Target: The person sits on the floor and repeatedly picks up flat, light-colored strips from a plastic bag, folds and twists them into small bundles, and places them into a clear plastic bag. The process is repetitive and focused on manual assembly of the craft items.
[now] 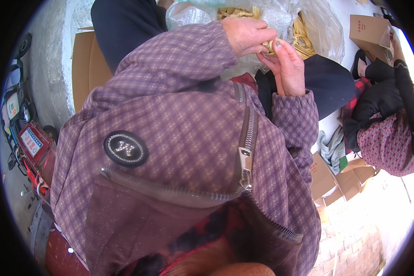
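Close together near the top of the view, my left hand and my right hand meet with their fingers closed on a small pale yellow strip. The strip looks curled, and most of it is hidden behind the fingers. Just beyond the hands lies a see-through plastic bag with a bundle of long yellow strips. More yellow strips show in the plastic at the far side of my left hand. What these strips are made of I cannot tell.
My dark-trousered legs flank the bags. At left stand a cardboard piece and parked vehicles. To the right, another person sits by a cardboard box; open cartons and a grey cloth lie nearer.
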`<state>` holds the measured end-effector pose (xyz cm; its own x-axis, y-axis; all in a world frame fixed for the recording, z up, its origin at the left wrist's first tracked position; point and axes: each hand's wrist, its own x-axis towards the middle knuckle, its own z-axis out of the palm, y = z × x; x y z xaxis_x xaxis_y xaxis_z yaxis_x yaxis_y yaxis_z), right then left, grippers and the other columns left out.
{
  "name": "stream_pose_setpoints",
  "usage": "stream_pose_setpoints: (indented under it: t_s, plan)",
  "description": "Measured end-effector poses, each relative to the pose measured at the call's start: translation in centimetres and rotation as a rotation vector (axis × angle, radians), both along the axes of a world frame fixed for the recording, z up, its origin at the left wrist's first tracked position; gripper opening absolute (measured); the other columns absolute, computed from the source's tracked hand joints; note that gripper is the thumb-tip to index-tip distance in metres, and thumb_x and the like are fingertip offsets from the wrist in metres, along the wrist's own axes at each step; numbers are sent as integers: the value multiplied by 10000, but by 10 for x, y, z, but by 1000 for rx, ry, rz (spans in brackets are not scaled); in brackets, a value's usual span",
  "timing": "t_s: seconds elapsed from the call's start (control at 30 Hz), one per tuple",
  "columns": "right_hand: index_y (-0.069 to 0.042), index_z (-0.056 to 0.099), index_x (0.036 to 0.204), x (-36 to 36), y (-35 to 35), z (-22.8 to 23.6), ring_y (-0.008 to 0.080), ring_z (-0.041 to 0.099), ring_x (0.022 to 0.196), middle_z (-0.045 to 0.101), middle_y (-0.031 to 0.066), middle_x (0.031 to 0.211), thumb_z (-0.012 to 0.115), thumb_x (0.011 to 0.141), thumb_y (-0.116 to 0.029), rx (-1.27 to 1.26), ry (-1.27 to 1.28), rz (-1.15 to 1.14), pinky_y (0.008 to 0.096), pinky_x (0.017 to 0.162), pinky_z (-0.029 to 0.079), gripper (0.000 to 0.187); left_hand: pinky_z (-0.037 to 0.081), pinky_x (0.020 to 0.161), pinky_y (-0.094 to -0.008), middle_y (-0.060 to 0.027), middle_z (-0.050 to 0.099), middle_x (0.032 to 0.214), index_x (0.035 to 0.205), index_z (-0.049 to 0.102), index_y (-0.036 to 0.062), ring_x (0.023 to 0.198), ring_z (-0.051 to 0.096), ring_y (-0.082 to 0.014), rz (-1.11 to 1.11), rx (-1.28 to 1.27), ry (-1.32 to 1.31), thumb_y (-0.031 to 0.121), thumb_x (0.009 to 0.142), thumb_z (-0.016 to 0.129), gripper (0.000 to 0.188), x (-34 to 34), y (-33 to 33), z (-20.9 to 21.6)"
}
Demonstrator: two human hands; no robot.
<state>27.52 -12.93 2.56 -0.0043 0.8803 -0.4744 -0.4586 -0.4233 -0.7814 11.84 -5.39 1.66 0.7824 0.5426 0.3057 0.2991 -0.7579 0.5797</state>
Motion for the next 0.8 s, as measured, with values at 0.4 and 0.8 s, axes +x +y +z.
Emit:
stream_pose_setpoints:
  t_s: [0.4, 0.8]
  plan:
    - [-9, 557, 993, 5, -6, 21, 30, 401, 496, 538, 11, 689, 544, 877, -236, 101, -228, 141, 158, 446, 307, 255, 261, 450, -184, 49, 439, 564, 725, 542, 98, 484, 344, -22, 122, -1332, -354, 266, 903, 492, 250, -2, -20, 24]
    - [-2, 590, 956, 17, -18, 29, 9, 382, 519, 499, -24, 635, 576, 859, -139, 56, -192, 157, 144, 444, 264, 169, 217, 345, -201, 61, 355, 466, 639, 402, 125, 338, 250, -36, 31, -2078, -804, 270, 937, 427, 332, -13, -12, 23]
